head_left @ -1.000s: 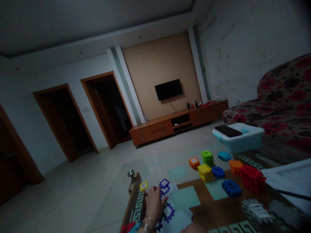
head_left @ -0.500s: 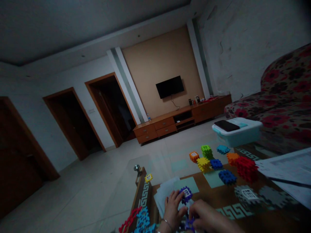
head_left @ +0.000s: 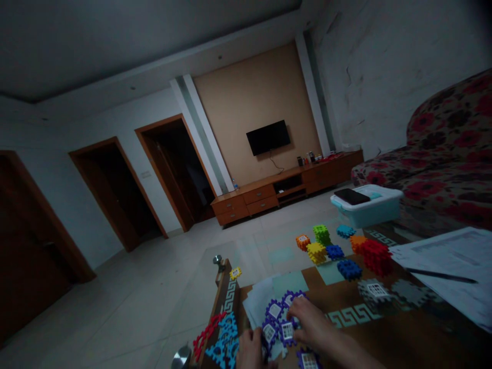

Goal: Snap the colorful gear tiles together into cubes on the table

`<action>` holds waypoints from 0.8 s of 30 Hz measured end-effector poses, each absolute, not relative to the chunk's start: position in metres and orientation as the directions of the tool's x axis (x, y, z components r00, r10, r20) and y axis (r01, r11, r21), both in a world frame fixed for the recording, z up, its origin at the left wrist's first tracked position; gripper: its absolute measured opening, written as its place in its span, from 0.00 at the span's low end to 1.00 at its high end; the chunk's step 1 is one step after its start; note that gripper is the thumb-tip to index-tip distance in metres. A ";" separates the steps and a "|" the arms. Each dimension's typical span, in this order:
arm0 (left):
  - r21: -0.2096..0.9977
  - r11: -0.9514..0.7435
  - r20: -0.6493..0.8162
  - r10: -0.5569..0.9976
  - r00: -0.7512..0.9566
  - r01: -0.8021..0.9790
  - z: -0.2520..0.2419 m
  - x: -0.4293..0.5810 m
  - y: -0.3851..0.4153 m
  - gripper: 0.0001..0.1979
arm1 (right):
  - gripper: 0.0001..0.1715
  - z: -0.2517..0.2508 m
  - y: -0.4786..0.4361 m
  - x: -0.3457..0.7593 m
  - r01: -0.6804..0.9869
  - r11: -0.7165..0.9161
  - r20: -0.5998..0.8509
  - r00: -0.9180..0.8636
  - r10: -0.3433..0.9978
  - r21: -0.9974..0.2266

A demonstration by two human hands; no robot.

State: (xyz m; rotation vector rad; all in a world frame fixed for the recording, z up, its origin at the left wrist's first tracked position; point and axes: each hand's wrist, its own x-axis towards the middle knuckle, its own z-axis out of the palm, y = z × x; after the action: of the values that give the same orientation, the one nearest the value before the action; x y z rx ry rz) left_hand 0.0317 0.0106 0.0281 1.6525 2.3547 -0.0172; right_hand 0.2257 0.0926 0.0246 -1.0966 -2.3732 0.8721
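Observation:
Several purple toothed building tiles (head_left: 274, 310) with pale windowed centres lie in a cluster on white paper at the near end of the table. My left hand (head_left: 249, 349), its fingers curled, grips a purple tile at the cluster's lower left edge; part of that tile is hidden. Reaching in from the right, my right hand (head_left: 309, 320) has its bent fingers closed on a purple tile (head_left: 300, 295) at the cluster's upper right. Another purple tile (head_left: 308, 359) lies below my right wrist. Blue toothed pieces (head_left: 227, 335) and red ones (head_left: 207, 335) are left of my left hand.
Stacks of coloured toothed tiles, including red (head_left: 376, 256), yellow (head_left: 316, 253) and dark blue (head_left: 349, 269), stand farther back. Grey pieces (head_left: 374, 291) lie at right, near papers (head_left: 453, 256) with a pen (head_left: 442, 275). Behind is a lidded turquoise box (head_left: 369, 212) bearing a phone (head_left: 351, 196).
My left hand has drawn back toward me and left, uncovering the purple tile cluster. My right hand has shifted slightly up and left onto the cluster's upper right. The view has turned slightly.

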 end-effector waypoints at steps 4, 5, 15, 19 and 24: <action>0.144 0.316 -0.165 0.942 -0.292 0.938 0.017 0.021 0.012 0.36 | 0.31 0.024 0.088 0.206 0.589 0.555 0.040 -0.664 0.747 -0.587; 0.151 0.304 -0.148 0.948 -0.283 0.941 0.014 0.018 0.013 0.36 | 0.33 0.025 0.086 0.203 0.611 0.563 0.029 -0.663 0.748 -0.557; 0.482 -0.138 0.024 0.989 0.145 0.865 -0.009 0.061 0.013 0.34 | 0.33 0.038 0.102 0.227 0.607 0.544 0.107 -0.604 0.789 -0.579; 0.483 -0.117 -0.108 0.975 0.192 0.868 0.004 0.099 0.016 0.33 | 0.33 0.037 0.114 0.256 0.495 0.547 0.215 -0.577 0.788 -0.675; 0.445 -0.026 -0.195 0.973 0.126 0.895 0.026 0.105 0.013 0.27 | 0.32 0.038 0.107 0.277 0.439 0.569 0.241 -0.603 0.760 -0.695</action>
State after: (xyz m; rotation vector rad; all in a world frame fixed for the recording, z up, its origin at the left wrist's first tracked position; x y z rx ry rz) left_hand 0.1050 0.0130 0.0257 1.9508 1.7985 0.2233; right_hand 0.2773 0.1073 0.0381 -0.9581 -2.2759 0.8054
